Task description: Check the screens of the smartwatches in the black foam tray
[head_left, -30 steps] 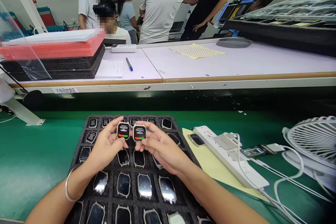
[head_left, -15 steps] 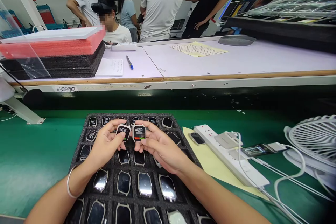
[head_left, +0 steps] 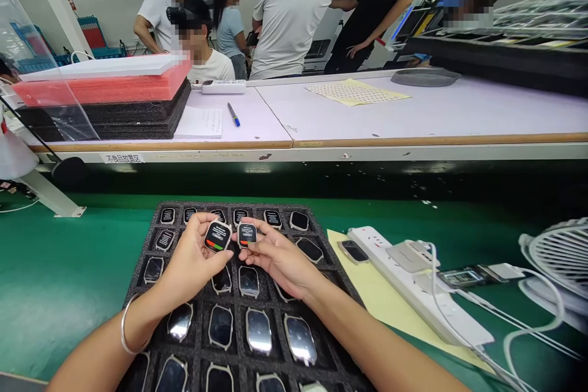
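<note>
My left hand (head_left: 193,260) is closed on a smartwatch body (head_left: 217,236) whose lit screen shows a red and green bar. My right hand (head_left: 275,257) pinches a second watch body (head_left: 247,234) with a similar lit screen. Both are held side by side just above a black foam tray (head_left: 138,263) on the green mat. The tray's pockets hold several more watch bodies (head_left: 258,331), most with dark screens; a few at the far row (head_left: 272,218) show text. A bangle sits on my left wrist.
A white power strip (head_left: 413,285) with chargers and cables lies right of the tray on a yellow sheet (head_left: 367,288), beside a loose watch (head_left: 354,250). A white fan (head_left: 558,257) stands far right. Foam stacks (head_left: 114,98) and a pen (head_left: 233,114) lie on the raised shelf. Several people stand behind.
Both hands lowered slightly toward the tray's far rows and tilted the watches; the camera shifted a little left, so the scene slid rightward.
</note>
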{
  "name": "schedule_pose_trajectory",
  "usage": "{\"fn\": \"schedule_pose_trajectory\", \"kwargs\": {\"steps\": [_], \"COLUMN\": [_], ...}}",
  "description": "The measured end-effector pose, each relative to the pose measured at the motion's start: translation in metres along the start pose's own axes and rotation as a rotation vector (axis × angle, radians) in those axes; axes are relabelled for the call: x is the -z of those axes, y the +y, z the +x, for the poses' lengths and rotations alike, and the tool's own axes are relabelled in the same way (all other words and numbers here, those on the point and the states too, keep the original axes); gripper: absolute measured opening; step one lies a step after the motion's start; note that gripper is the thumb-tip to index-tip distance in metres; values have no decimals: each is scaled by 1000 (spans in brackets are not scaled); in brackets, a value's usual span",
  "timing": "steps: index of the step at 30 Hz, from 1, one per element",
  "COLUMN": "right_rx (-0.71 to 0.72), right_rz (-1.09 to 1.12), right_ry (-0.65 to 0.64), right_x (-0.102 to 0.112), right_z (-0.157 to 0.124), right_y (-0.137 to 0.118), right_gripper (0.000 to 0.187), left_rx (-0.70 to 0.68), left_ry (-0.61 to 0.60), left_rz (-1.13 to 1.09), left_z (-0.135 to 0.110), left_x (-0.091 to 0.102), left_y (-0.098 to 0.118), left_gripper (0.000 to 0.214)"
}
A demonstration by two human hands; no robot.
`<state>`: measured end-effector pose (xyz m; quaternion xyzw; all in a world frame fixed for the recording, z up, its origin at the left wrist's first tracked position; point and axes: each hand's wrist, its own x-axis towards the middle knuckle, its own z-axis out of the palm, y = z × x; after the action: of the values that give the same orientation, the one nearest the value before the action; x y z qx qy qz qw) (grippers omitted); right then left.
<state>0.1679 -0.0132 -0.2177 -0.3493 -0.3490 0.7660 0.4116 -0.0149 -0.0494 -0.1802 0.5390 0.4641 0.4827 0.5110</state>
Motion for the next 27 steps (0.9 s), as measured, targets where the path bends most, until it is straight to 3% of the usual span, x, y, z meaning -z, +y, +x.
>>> {"fn": "schedule_pose_trajectory", "kwargs": {"steps": [4, 8, 10, 13, 14, 20, 27], "right_rx": [7, 14, 15, -6, -15, -4, 6], "right_rz": [-14, -16, -15, -17, -15, -12, -29], "right_ry": [-15, -22, -21, -20, -22, -30, -50], "right_x": [-1, 0, 1, 1, 1, 2, 3], "right_z": [-1, 0, 0, 0, 0, 1, 1], "right_y": [3, 5, 5, 4, 4, 5, 7], "right_gripper": [59, 56, 55, 57, 57, 58, 53], "left_rx": [-18, -118, -63, 139, 142, -303, -486], "left_ry": [6, -10, -127, -392, -422, -83, 29], "left_rz": [179, 325, 194, -109, -121, 445, 630], "left_z": [-2, -9, -15, -26, -29, -35, -32], "left_x": [2, 0, -1, -3, -4, -5, -5], "left_y": [-4, 6, 16, 28, 31, 28, 25], "left_gripper": [41, 40, 44, 53, 54, 49, 39]}}
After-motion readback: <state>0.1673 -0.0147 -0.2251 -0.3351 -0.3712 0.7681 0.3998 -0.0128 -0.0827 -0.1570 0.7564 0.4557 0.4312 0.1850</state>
